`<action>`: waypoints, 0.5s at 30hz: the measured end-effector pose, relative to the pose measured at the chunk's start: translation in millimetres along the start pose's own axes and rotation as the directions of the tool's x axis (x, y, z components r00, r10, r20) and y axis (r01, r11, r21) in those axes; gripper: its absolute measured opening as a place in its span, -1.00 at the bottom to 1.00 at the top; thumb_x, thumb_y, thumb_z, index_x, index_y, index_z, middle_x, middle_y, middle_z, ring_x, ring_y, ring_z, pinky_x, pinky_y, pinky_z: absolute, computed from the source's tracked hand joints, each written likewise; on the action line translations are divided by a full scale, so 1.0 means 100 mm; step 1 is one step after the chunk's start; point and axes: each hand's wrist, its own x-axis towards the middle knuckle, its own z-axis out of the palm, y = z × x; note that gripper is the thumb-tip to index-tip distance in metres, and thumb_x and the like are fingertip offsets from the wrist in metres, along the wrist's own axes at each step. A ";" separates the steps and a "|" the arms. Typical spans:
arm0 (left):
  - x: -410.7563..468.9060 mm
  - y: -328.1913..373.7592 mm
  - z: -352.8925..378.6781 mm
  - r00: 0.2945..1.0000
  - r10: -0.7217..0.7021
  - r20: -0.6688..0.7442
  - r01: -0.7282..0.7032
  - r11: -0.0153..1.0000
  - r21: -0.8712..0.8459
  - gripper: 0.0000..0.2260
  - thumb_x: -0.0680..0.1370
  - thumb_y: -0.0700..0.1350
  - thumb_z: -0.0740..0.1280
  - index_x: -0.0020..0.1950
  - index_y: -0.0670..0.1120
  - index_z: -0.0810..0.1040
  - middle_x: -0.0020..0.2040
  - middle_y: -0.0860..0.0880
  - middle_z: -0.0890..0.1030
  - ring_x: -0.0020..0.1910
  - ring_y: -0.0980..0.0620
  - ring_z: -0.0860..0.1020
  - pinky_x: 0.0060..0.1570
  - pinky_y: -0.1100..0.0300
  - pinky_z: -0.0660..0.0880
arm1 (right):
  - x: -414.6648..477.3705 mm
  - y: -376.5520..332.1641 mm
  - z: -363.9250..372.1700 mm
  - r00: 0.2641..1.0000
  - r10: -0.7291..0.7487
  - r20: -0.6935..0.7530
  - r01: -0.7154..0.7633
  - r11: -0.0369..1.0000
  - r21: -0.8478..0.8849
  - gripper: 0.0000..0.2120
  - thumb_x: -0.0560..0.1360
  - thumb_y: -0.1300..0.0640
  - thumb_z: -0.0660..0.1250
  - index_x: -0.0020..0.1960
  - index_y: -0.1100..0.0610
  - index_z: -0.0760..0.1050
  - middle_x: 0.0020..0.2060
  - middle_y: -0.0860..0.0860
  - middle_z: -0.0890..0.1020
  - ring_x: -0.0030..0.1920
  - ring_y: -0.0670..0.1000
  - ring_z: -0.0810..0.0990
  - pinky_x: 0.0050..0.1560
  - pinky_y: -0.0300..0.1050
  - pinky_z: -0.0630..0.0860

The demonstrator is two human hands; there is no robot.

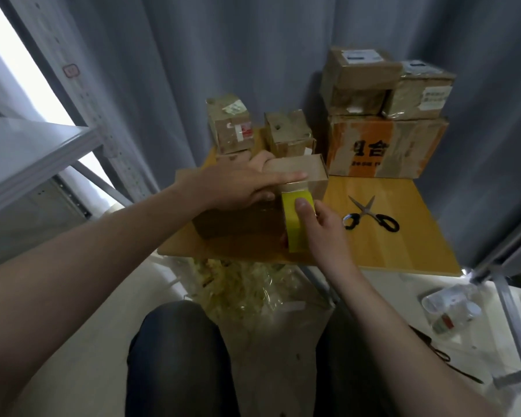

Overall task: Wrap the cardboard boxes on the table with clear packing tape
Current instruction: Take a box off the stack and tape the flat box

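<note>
A brown cardboard box [298, 171] sits at the near left of the small wooden table [397, 254]. My left hand [238, 183] lies on top of it, index finger stretched flat along the near top edge. My right hand [319, 218] grips a yellowish roll of packing tape [294, 224] held against the box's near face, thumb on the roll. A strip of tape runs from the roll up to the top edge by my left fingertip.
Two small boxes [230, 124] [289, 132] stand behind the one I hold. A stack of larger boxes [385, 145] fills the back right corner. Black-handled scissors [373, 216] lie open to the right. Crumpled clear wrap [247, 287] lies on the floor below; metal shelving [42, 145] is left.
</note>
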 end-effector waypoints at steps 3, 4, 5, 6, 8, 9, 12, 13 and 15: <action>-0.01 -0.03 0.02 0.999 0.039 -0.007 -0.039 0.999 -0.014 -0.50 0.68 0.21 -0.02 0.54 0.55 -0.17 0.56 -0.13 0.20 0.34 -0.20 0.40 0.25 -0.31 0.43 | -0.05 -0.02 0.04 1.000 -0.003 -0.019 0.002 1.000 -0.025 -0.64 0.71 -0.10 0.16 -0.06 0.15 0.50 -0.27 0.16 0.62 -0.41 -0.12 0.63 -0.42 -0.26 0.46; -0.01 -0.03 0.02 0.999 0.046 -0.011 -0.046 0.999 -0.018 -0.51 0.68 0.22 -0.03 0.53 0.56 -0.15 0.54 -0.13 0.21 0.32 -0.19 0.41 0.24 -0.31 0.44 | -0.06 -0.04 0.05 1.000 0.001 -0.021 -0.001 1.000 -0.006 -0.64 0.71 -0.09 0.15 -0.04 0.16 0.51 -0.27 0.16 0.63 -0.41 -0.11 0.65 -0.42 -0.27 0.46; 0.00 -0.04 0.01 0.999 0.051 -0.016 -0.052 0.998 -0.022 -0.51 0.68 0.22 -0.02 0.53 0.57 -0.14 0.52 -0.14 0.23 0.29 -0.17 0.43 0.21 -0.29 0.46 | -0.07 -0.06 0.04 1.000 0.010 -0.018 -0.010 1.000 0.014 -0.63 0.72 -0.09 0.14 -0.02 0.17 0.52 -0.27 0.17 0.65 -0.41 -0.10 0.66 -0.40 -0.27 0.48; 0.01 -0.05 0.00 0.998 0.054 -0.019 -0.055 0.998 -0.035 -0.52 0.69 0.21 0.01 0.51 0.59 -0.13 0.49 -0.13 0.26 0.26 -0.14 0.44 0.19 -0.27 0.47 | -0.07 -0.11 0.02 0.999 0.040 -0.001 -0.040 0.998 0.040 -0.63 0.72 -0.08 0.14 0.01 0.19 0.53 -0.28 0.14 0.67 -0.39 -0.09 0.67 -0.37 -0.25 0.51; 0.06 -0.11 -0.03 0.998 0.061 0.016 -0.059 0.989 -0.133 -0.51 0.71 0.18 0.07 0.50 0.61 -0.09 0.45 -0.09 0.30 0.25 -0.07 0.44 0.22 -0.17 0.47 | -0.03 -0.20 -0.05 0.993 0.105 0.056 -0.111 0.988 0.105 -0.65 0.73 -0.06 0.14 0.06 0.17 0.57 -0.35 0.02 0.71 -0.38 -0.12 0.68 -0.34 -0.27 0.55; 0.09 -0.17 -0.05 0.996 0.072 0.054 -0.057 0.970 -0.235 -0.51 0.72 0.16 0.08 0.50 0.60 -0.06 0.43 -0.06 0.32 0.27 -0.04 0.43 0.28 -0.12 0.45 | 0.00 -0.24 -0.10 0.992 0.107 0.071 -0.116 0.984 0.133 -0.67 0.72 -0.04 0.15 0.05 0.15 0.58 -0.38 -0.04 0.71 -0.39 -0.16 0.67 -0.36 -0.33 0.54; 0.17 -0.28 -0.10 0.988 0.099 0.121 -0.016 0.835 -0.550 -0.54 0.74 0.10 0.12 0.50 0.57 0.06 0.46 0.05 0.36 0.44 0.03 0.36 0.46 0.04 0.30 | 0.09 -0.31 -0.22 0.997 0.002 0.079 -0.014 0.989 0.145 -0.78 0.70 0.03 0.22 0.12 0.11 0.60 -0.31 -0.15 0.72 -0.30 -0.22 0.68 -0.30 -0.44 0.49; 0.19 -0.32 -0.09 0.988 0.094 0.122 -0.002 0.799 -0.601 -0.54 0.74 0.07 0.13 0.49 0.55 0.10 0.52 0.09 0.35 0.48 0.07 0.33 0.47 0.13 0.27 | 0.14 -0.30 -0.22 0.996 -0.041 0.083 0.031 0.993 0.117 -0.81 0.69 0.04 0.24 0.16 0.08 0.59 -0.26 -0.20 0.72 -0.24 -0.26 0.67 -0.27 -0.47 0.47; 0.24 -0.38 -0.06 0.994 0.056 0.096 0.018 0.773 -0.634 -0.56 0.75 0.01 0.16 0.49 0.48 0.17 0.54 0.16 0.34 0.51 0.13 0.31 0.44 0.21 0.26 | 0.23 -0.24 -0.17 0.992 -0.113 0.055 0.109 0.991 0.070 -0.83 0.68 0.04 0.28 0.19 0.07 0.58 -0.22 -0.27 0.70 -0.18 -0.29 0.64 -0.20 -0.46 0.46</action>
